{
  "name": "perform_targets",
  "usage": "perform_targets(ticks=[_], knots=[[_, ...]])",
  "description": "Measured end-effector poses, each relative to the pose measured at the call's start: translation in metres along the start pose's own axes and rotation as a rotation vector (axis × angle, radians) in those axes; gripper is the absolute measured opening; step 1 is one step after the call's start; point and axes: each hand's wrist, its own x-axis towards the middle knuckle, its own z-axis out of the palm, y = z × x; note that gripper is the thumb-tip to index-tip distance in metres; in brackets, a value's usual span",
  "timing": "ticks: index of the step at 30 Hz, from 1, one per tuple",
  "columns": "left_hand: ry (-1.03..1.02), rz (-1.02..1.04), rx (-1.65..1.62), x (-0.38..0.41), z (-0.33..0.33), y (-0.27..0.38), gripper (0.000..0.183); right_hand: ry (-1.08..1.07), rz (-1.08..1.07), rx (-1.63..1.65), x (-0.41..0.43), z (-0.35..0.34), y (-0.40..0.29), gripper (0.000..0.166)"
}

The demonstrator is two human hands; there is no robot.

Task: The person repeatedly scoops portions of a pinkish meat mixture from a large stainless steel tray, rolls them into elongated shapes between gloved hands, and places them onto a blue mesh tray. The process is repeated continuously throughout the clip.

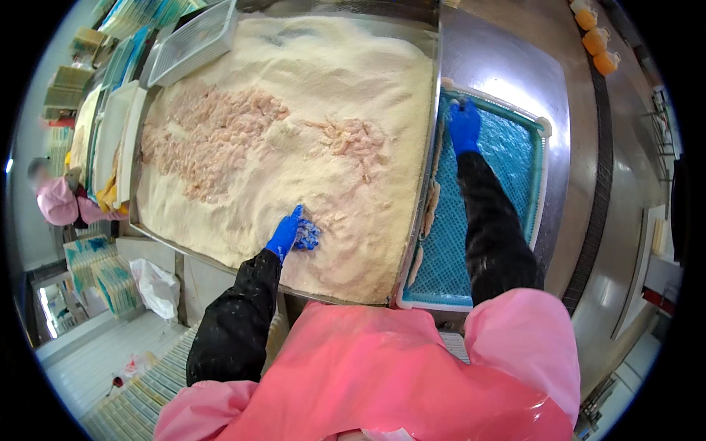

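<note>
My left hand (pixel 293 232), in a blue glove, is at the near part of a bed of pale breading powder (pixel 353 264). Powder coats its partly curled fingers; whether they hold anything is unclear. Raw, pale pink meat pieces (pixel 220 138) lie in a broad heap in the powder, with a smaller pile (pixel 353 138) to the right. My right hand (pixel 464 125), gloved too, reaches to the far left corner of a white tray (pixel 545 182) lined with blue-green mesh (pixel 502 171). Its fingertips are hard to make out. Coated strips (pixel 431 209) lie along the tray's left side.
A steel rim (pixel 436 66) divides the powder bed from the tray. One white plastic basket (pixel 193 44) rests at the far left corner. Beyond the left edge, a person in pink (pixel 58 201) stands near another powder bed. Orange-filled jugs (pixel 595 41) stand far right.
</note>
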Motion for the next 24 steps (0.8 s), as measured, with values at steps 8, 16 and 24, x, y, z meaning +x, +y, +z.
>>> perform_targets(ticks=[8,16,24], knots=[[-0.109,-0.003,0.034,0.000,-0.006,0.006,0.078,-0.228,-0.026,0.322,-0.181,0.026,-0.111,0.023],[-0.270,0.066,0.050,-0.009,-0.008,0.007,0.074,-0.279,-0.709,-0.380,-0.141,0.102,-0.137,0.028],[-0.383,0.101,0.024,-0.001,-0.018,-0.001,0.072,-0.431,-0.351,0.219,-0.116,0.100,-0.137,0.021]])
